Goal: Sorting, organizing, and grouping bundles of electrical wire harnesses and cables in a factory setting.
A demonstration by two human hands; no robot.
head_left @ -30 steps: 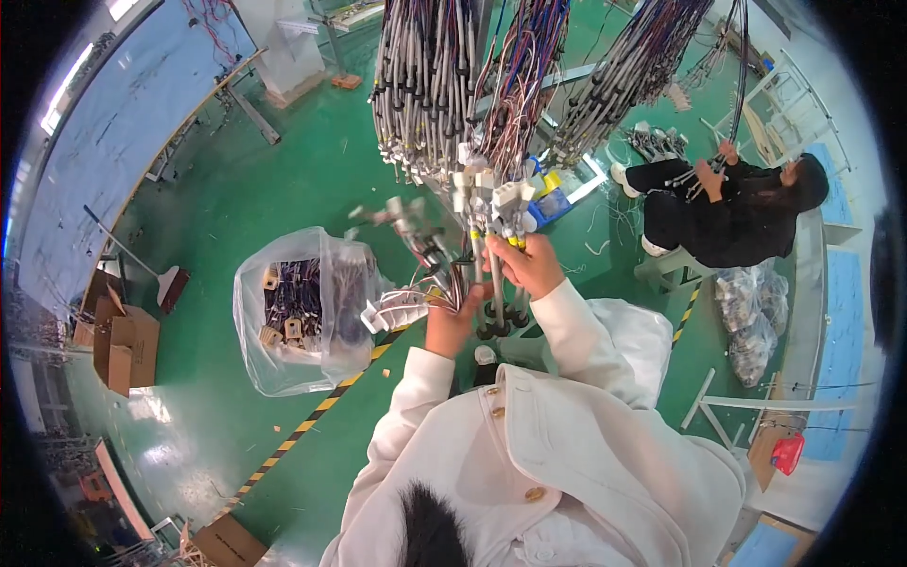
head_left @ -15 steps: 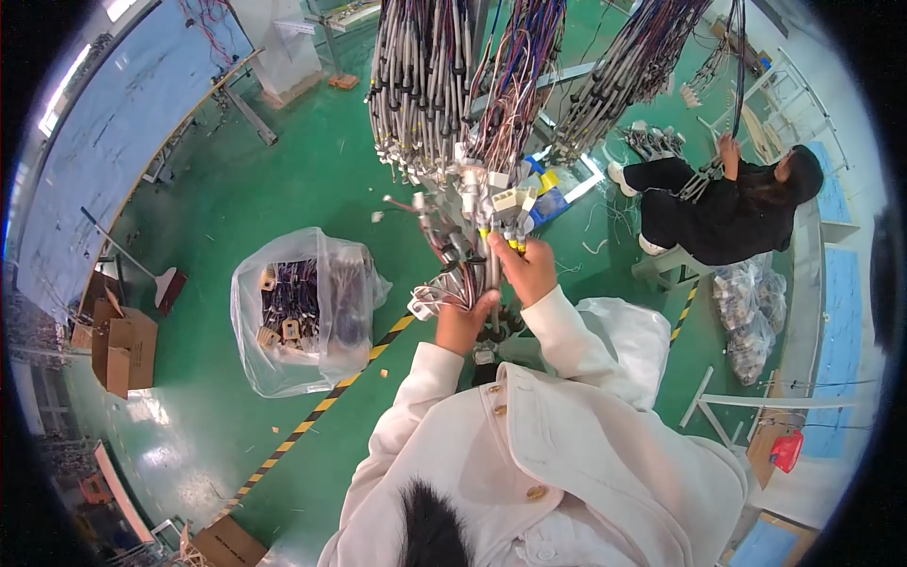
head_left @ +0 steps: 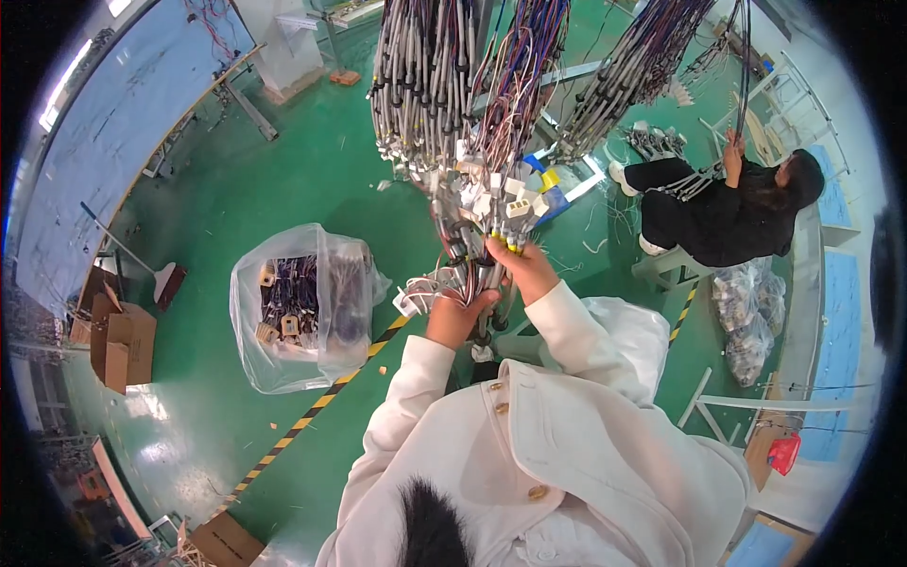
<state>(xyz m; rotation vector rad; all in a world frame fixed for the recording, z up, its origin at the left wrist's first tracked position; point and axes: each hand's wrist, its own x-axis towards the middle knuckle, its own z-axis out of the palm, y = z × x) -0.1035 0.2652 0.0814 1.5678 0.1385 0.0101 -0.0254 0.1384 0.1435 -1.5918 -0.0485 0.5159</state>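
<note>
Two hands, both loaded. Left hand (head_left: pixel 453 319) is wrapped round a wire bundle (head_left: pixel 465 274), thumb across the front; white wire loops (head_left: pixel 427 285) spill out on its left side. Right hand (head_left: pixel 525 268) has thumb and fingers closed on grey cables at their yellow bands (head_left: pixel 504 242), just under a cluster of white connectors (head_left: pixel 518 208). Exact finger contact behind the cables: can't tell.

Location: both handfuls sit in front of the torso, side by side, above the green floor (head_left: pixel 312 189), at the lower end of the hanging grey harnesses (head_left: pixel 425 85) and the red-and-white wires (head_left: pixel 515 109). Can't tell from this angle whether the held ends touch the hanging ones. Connector area on the left is blurred.

Risks, my read:
- Snag. Held and hanging connectors crowd together; a sideways pull could hook a housing and drag neighbours along.
- Tangle. Those loose loops could catch on a finger or another lead.
- Slip. Right hand grips several round cables at once; uneven squeeze could let one slide out.
- Strain. Tugging on wires rather than housings could load the terminals.
- Drop. Nothing visible supports the left handful except the palm, so relaxing early could scatter leads.
</note>
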